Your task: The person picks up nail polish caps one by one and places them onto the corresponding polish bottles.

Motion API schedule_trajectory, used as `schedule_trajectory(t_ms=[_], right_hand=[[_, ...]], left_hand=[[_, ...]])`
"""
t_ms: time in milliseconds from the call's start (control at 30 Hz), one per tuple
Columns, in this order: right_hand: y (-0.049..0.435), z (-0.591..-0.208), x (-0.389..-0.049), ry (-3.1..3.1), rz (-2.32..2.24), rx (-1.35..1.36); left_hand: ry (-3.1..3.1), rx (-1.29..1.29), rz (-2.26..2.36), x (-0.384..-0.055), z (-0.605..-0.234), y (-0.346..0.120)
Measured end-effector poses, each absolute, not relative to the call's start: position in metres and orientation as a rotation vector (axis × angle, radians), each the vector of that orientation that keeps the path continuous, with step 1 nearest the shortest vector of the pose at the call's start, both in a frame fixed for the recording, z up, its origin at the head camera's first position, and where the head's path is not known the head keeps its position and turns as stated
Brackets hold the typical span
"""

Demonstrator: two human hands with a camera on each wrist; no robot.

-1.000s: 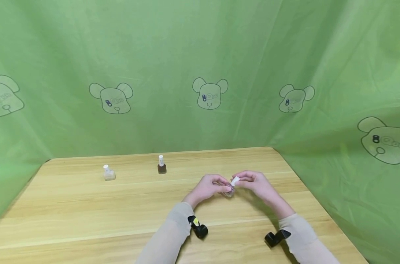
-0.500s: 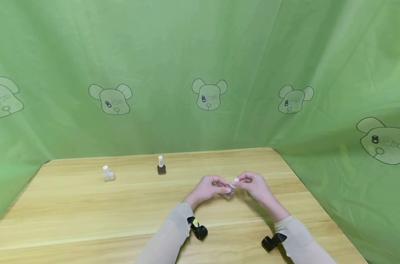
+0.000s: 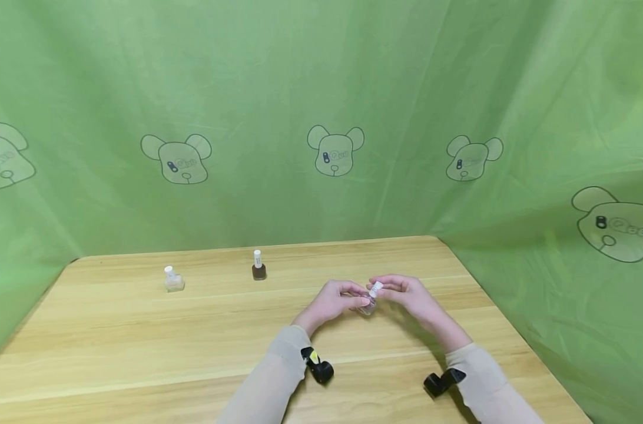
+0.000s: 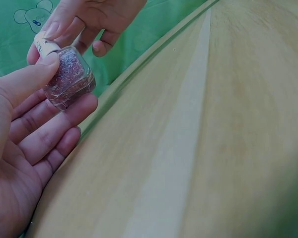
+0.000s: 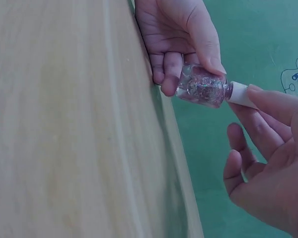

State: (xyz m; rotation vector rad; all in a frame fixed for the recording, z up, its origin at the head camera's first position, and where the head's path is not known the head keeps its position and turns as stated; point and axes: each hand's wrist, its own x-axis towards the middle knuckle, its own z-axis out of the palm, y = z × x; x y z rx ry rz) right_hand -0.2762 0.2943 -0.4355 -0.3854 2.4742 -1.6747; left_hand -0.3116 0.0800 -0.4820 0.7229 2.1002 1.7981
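Observation:
A small glass nail polish bottle (image 4: 69,74) with pinkish glitter is held tilted, its white cap (image 5: 242,94) pointing up and to the right in the head view. My left hand (image 3: 336,301) grips the glass body between thumb and fingers. At the other end, my right hand (image 3: 410,296) pinches the cap with thumb and index finger; its remaining fingers curl loosely, as the right wrist view shows. The cap sits at the bottle's neck. Part of the glass is hidden behind the left thumb.
Farther back on the wooden table (image 3: 157,347) stand a dark brown nail polish bottle (image 3: 259,271) and a clear one (image 3: 175,282) to its left, both white-capped. A green curtain (image 3: 258,200) with bear outlines surrounds the table's back and sides.
The right hand's fingers dipped over the cap half a second ago, and now sit back up and slightly right, showing more of the cap. The left hand has stayed nearly still on the bottle.

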Motion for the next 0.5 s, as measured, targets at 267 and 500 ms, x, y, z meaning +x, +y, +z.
schedule_trajectory(t_ms=[267, 500], right_hand=[[0.292, -0.437, -0.276, 2.563, -1.675, -0.284], [0.282, -0.438, -0.273, 2.646, -1.717, -0.069]], left_hand=[[2.125, 0.72, 1.771, -0.31, -0.481, 0.079], [2.109, 0.72, 1.798, -0.309, -0.482, 0.08]])
